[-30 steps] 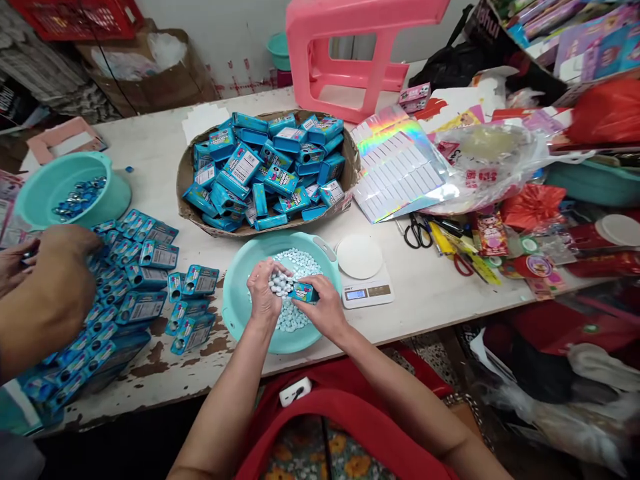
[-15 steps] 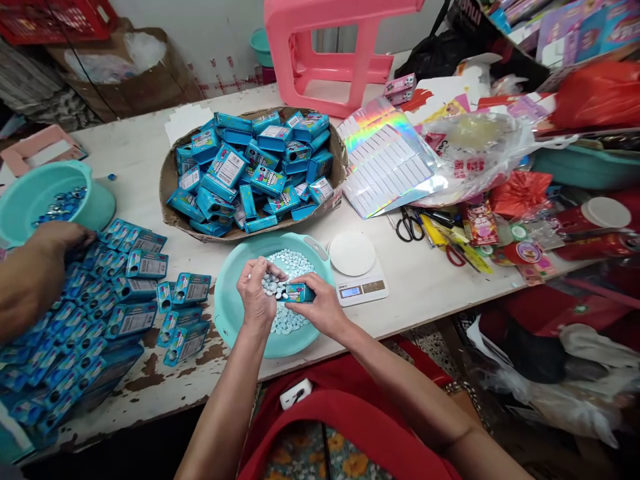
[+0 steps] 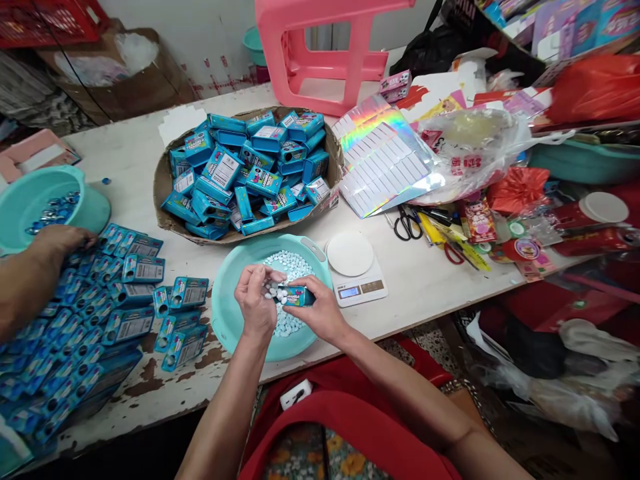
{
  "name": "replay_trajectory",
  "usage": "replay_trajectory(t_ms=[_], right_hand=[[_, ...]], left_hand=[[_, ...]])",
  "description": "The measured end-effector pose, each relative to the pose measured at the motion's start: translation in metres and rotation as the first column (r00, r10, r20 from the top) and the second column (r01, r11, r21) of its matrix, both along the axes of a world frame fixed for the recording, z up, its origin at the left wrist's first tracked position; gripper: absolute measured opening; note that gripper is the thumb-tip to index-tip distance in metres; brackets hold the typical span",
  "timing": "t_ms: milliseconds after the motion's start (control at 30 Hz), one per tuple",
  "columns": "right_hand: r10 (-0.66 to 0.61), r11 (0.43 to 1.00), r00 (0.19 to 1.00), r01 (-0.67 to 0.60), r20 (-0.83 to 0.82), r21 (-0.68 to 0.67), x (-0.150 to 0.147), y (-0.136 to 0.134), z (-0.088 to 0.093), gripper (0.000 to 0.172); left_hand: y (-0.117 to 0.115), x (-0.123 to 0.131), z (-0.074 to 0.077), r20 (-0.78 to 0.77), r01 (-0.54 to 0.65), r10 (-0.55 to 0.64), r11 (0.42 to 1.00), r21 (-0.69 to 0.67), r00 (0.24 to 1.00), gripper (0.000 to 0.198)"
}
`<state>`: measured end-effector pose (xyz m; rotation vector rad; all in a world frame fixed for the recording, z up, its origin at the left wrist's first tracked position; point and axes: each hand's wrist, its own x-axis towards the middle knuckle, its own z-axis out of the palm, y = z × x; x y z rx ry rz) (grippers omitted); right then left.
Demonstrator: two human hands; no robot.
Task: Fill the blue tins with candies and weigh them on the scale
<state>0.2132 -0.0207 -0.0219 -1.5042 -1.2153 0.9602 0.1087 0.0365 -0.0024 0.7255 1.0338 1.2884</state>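
My left hand (image 3: 257, 301) is cupped round a small heap of pale candies (image 3: 274, 291), its fingers curled. Against those candies, my right hand (image 3: 323, 308) grips a small blue candy box (image 3: 299, 296) by its sides, the box's left end turned toward the left palm. Both hands are above a turquoise basin (image 3: 225, 313), where many loose pale blue candies (image 3: 295, 263) lie. The box's opening is hidden by the candies and fingers. Just right of the basin stands a white digital scale (image 3: 357, 267) with a lit display.
Behind the basin sits a cardboard tray (image 3: 163, 193) piled with blue boxes (image 3: 225, 167). At left, another person's hand (image 3: 60, 250) reaches over rows of blue boxes (image 3: 90, 320) beside a turquoise tub (image 3: 95, 203). Scissors (image 3: 407, 223), sticker sheets (image 3: 385, 160) and a pink stool (image 3: 350, 63) stand right and back.
Fewer candies seem to lie in my left palm, and several now sit against the box's end. The whole view has shifted slightly; both hands stay over the basin.
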Motion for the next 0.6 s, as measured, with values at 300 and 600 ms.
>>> replay_trajectory(t_ms=[300,600], right_hand=[[0.007,1.0,0.999,-0.007,0.035,0.0,0.002,0.003,-0.002,0.035],[-0.108,0.992,0.984,0.116,-0.145,0.052,0.025,-0.004,-0.012,0.038]], left_hand=[[-0.009,0.006,-0.002,-0.021,-0.01,0.01,1.0,0.016,1.0,0.016],[0.017,-0.021,-0.063,-0.427,0.104,-0.13,0.991,-0.083,0.895,0.02]])
